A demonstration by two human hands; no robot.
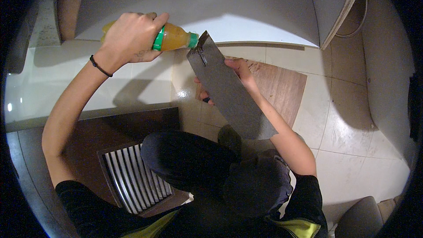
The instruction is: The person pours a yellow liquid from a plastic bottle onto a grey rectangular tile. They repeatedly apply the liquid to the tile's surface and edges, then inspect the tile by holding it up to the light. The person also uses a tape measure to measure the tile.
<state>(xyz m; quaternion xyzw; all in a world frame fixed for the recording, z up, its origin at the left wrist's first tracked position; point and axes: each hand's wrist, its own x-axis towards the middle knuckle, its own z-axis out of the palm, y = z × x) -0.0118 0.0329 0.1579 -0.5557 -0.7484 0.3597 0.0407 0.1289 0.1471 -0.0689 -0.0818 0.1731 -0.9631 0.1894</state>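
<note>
My left hand (132,37) is wrapped round a plastic bottle (176,36) of amber-yellow liquid with a green band and a green top. The bottle lies tilted nearly sideways. Its green end points right, at or just beside the far end of a dark grey flat board (229,88); whether they touch I cannot tell. Dark, wet-looking streaks mark the board near that end. My right hand (240,68) grips the board from beneath, thumb on the right edge and fingertips showing at the left edge. The board slants from far left to near right, above my knees.
A brown wood-look sheet (282,88) lies on the cream tiled floor (348,105) beyond the board. A white cabinet (246,22) spans the back. At left are a dark brown panel (145,123) and a slatted metal vent (134,176). A grey rounded object (359,218) stands at lower right.
</note>
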